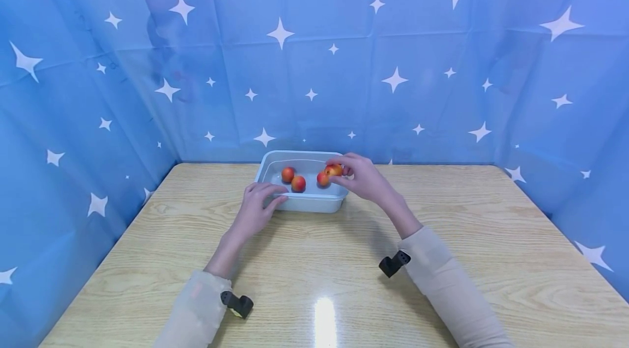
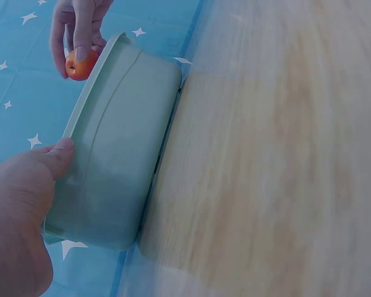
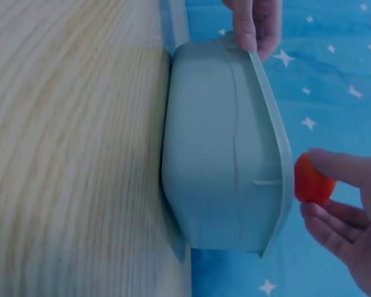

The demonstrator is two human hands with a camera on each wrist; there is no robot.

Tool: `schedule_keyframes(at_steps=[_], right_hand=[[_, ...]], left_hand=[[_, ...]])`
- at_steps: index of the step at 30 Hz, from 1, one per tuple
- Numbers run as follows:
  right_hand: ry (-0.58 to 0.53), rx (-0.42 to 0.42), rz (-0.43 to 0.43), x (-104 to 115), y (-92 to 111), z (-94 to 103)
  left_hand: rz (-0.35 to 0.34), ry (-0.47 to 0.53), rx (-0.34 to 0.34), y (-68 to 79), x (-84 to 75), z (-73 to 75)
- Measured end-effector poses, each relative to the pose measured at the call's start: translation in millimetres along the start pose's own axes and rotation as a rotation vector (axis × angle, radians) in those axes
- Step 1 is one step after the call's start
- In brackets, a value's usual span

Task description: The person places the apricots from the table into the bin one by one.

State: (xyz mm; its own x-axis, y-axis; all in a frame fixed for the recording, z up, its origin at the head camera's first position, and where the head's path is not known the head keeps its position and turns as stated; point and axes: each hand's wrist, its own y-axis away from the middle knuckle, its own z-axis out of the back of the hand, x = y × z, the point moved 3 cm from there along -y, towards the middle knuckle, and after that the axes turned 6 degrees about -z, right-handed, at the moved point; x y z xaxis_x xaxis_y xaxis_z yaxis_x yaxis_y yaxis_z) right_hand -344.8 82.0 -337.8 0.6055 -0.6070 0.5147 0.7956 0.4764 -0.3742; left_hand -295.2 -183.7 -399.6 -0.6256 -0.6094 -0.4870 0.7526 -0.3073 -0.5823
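A pale blue-green plastic container (image 1: 307, 204) stands at the far side of the table. My left hand (image 1: 257, 203) grips its near rim toward the left corner, with the thumb (image 2: 60, 158) against the outer wall. Between thumb and fingers, my right hand (image 1: 361, 176) pinches a small round red-and-yellow fruit (image 3: 313, 179), raised above the rim at the right end. Inside the container lie similar fruits: two (image 1: 288, 175) (image 1: 298, 183) on the left, and one (image 1: 322, 178) just below the held one. The wall hides these from both wrist views.
The wood-grain table (image 1: 314, 260) extends toward me and to both sides. Right behind the container hangs a blue curtain (image 1: 324, 64) with white stars, which also runs along the left and right sides. A black wrist camera (image 1: 395, 264) sits on each sleeve.
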Motion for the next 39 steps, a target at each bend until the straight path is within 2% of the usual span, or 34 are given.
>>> schedule_keyframes(at_steps=[9, 29, 39], right_hand=[[-0.023, 0.005, 0.053, 1.6, 0.6, -4.7], [-0.005, 0.027, 0.006, 0.0, 12.5, 4.2], [-0.01, 0.016, -0.004, -7.4, 23.8, 11.3]], left_hand=[[0.011, -0.001, 0.007, -1.9, -1.1, 0.1], [0.033, -0.003, -0.002, -1.8, -3.2, 0.9], [0.014, 0.001, -0.062, -0.5, -5.1, 1.5]])
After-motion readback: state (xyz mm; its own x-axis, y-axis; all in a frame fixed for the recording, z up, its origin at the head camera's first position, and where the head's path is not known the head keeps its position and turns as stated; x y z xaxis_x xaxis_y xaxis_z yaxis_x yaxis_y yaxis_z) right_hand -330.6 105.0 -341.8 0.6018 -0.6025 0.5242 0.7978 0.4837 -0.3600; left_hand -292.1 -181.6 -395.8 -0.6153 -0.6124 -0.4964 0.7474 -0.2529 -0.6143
